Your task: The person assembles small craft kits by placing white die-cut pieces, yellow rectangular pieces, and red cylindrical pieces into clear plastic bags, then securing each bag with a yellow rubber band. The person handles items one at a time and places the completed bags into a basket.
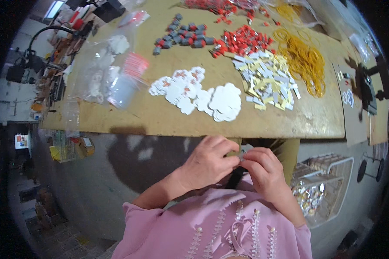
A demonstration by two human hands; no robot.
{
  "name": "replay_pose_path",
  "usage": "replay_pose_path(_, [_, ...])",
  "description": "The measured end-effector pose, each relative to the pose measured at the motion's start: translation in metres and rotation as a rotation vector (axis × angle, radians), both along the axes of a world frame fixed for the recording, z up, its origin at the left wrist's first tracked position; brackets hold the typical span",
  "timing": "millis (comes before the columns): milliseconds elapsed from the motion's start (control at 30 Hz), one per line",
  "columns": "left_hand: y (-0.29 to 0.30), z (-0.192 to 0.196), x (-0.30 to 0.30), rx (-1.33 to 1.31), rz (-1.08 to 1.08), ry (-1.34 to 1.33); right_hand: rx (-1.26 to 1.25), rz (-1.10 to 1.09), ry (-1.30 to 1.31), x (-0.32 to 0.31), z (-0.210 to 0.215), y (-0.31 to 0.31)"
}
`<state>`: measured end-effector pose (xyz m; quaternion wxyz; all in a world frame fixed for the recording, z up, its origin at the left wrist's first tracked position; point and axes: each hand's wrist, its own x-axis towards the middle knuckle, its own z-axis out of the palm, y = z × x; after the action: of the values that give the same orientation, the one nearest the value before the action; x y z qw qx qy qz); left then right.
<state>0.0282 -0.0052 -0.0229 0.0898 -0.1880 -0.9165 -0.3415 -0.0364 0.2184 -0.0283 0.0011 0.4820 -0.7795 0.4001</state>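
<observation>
My left hand (208, 163) and my right hand (266, 170) meet in front of my body, just off the table's near edge. Both have fingers bent into a pinch, tips almost touching. Whatever lies between them is too small and too covered to name; a bit of pale grey shows at the right fingertips. Beyond my hands on the table lie white scalloped paper cards (225, 102), some with a reddish-brown print. To their right is a heap of small yellow and grey strips (268, 82).
Further back are small red pieces (246, 39), grey-and-red cylinders (186, 35) and yellow rubber bands (306, 60). Clear plastic bags (95, 73) lie at the left of the wooden table (281, 127). A white wire basket (333, 172) with shiny packets stands low at my right.
</observation>
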Motion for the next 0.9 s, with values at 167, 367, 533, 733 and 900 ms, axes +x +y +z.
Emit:
replay_pose_path(167, [-0.010, 0.011, -0.013, -0.021, -0.134, -0.026, 0.086, -0.041, -0.083, 0.004, 0.003, 0.002])
replay_pose_path(367, [-0.079, 0.037, -0.082, -0.107, 0.313, 0.030, 0.156, -0.131, -0.152, 0.004, 0.000, 0.014])
replay_pose_path(533, [-0.214, -0.005, -0.144, -0.531, 0.750, 0.188, 0.206, -0.138, -0.098, 0.006, -0.008, 0.025])
replay_pose_path(733, [-0.208, -0.001, -0.147, -0.388, 0.794, -0.046, 0.182, -0.170, -0.041, 0.001, -0.009, 0.036])
replay_pose_path(900, [-0.093, 0.025, -0.091, 0.616, 0.449, -0.121, 0.170, -0.126, 0.039, -0.005, 0.003, 0.030])
